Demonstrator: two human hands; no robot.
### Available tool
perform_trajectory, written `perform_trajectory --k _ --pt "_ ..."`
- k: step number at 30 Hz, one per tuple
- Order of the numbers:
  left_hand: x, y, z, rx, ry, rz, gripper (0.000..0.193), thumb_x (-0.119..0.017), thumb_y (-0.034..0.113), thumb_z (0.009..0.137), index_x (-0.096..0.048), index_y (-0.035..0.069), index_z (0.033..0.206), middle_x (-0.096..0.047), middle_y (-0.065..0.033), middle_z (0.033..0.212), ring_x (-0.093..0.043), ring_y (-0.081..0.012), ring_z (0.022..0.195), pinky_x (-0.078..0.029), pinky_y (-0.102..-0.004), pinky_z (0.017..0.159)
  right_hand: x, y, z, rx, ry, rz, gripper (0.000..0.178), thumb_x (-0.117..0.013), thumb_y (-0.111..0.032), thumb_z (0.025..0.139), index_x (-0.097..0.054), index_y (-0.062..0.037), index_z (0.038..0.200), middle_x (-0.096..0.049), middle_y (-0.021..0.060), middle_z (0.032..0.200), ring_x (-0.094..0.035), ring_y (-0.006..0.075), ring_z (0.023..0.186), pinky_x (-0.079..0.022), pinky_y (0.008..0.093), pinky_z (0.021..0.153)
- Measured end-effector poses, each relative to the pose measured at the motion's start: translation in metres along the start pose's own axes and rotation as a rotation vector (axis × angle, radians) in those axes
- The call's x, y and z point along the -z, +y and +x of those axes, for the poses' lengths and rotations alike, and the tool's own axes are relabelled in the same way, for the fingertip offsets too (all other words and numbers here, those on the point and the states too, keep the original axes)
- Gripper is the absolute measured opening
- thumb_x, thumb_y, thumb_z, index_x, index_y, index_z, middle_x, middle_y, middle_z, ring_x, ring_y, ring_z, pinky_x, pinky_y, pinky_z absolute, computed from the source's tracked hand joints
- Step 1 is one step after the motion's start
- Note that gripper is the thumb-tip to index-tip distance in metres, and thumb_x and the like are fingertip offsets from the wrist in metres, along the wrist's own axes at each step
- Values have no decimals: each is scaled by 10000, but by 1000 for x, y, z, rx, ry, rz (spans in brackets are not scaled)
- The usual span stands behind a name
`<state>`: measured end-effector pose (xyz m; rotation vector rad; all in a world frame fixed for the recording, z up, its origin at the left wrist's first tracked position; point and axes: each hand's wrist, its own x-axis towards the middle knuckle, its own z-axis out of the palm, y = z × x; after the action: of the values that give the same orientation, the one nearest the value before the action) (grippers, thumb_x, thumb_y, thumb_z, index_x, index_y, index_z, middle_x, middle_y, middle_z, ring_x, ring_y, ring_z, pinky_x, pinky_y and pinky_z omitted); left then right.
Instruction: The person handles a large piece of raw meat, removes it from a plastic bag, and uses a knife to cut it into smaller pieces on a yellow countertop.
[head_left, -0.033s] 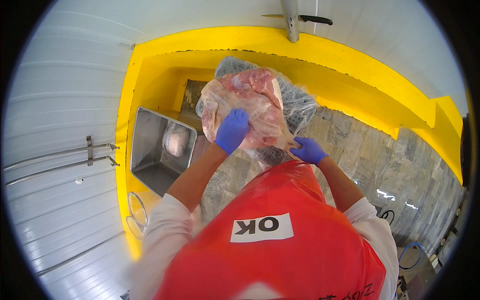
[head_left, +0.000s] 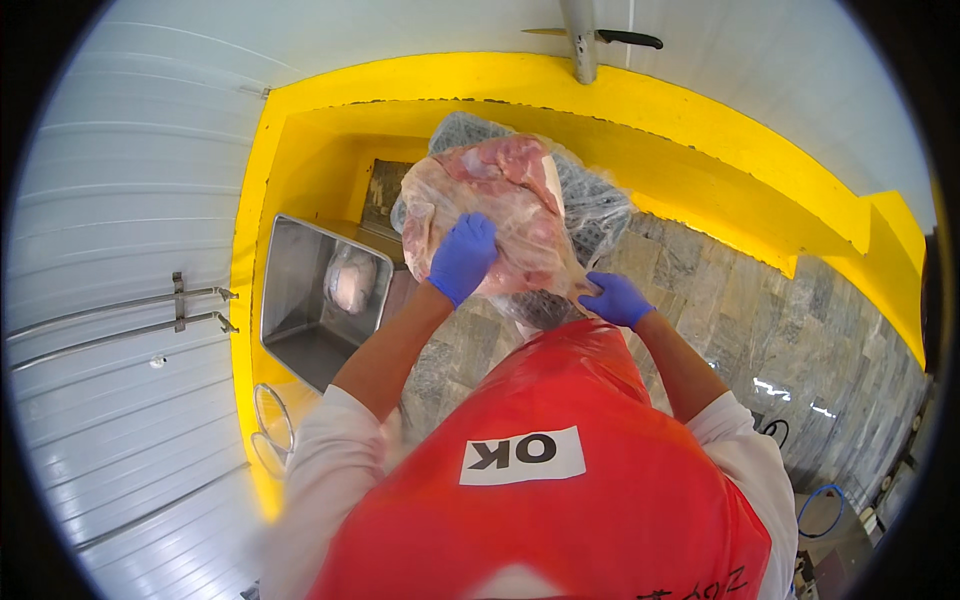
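Observation:
A large piece of raw meat (head_left: 510, 185) lies in a clear plastic bag (head_left: 573, 262), pink with pale fat. My left hand (head_left: 464, 258), in a blue glove, rests palm down on the bagged meat, its fingers laid on the film. At the bag's near right end, my blue-gloved right hand (head_left: 617, 300) is closed on the gathered plastic. Beneath the meat is a dark grey crate (head_left: 468, 128) with an openwork surface, partly covered by loose clear film.
To the left stands a deep metal bin (head_left: 318, 340) holding a smaller wrapped piece of meat (head_left: 352, 283). A yellow ledge (head_left: 400, 78) curves behind the crate. Beyond it, a knife (head_left: 628, 38) with a black handle is at a grey post (head_left: 580, 45). The floor (head_left: 740, 310) is tiled.

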<state>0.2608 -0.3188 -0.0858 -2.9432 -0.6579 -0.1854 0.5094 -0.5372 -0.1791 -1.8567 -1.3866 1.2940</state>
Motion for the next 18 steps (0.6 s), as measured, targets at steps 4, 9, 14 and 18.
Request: perform_trajectory --k 4,9,14,18 --pt "5 -6 1 -91 31 140 171 -649 147 827 -603 33 946 -572 -147 952 -599 -319 934 -541 -406 776 -4 -25 -3 77 -70 363 347 -720 -313 902 -735 -40 1116 -762 198 986 -735 329 863 -562 417 803" --pt "7 -14 -2 157 1 -14 127 -637 157 886 -610 50 949 -596 -142 945 -599 -316 948 -522 -420 867 5 -49 -17 141 -39 388 297 -725 -283 902 -729 -24 1046 -750 188 935 -722 294 851 -557 395 800" --pt "33 -19 -26 204 254 -39 147 -662 167 959 -642 43 1036 -651 -124 1055 -625 -261 973 -540 -406 793 -5 -22 -24 15 106 216 377 -725 -368 900 -723 -44 1092 -752 204 1003 -725 385 952 -556 456 847" --pt "16 -28 -106 960 235 -631 193 -661 195 1005 -653 35 1112 -686 -108 1000 -657 -199 842 -535 -351 725 -19 4 -25 -106 61 -58 460 -679 -437 920 -691 -85 1216 -740 235 1111 -703 452 1038 -552 501 905"
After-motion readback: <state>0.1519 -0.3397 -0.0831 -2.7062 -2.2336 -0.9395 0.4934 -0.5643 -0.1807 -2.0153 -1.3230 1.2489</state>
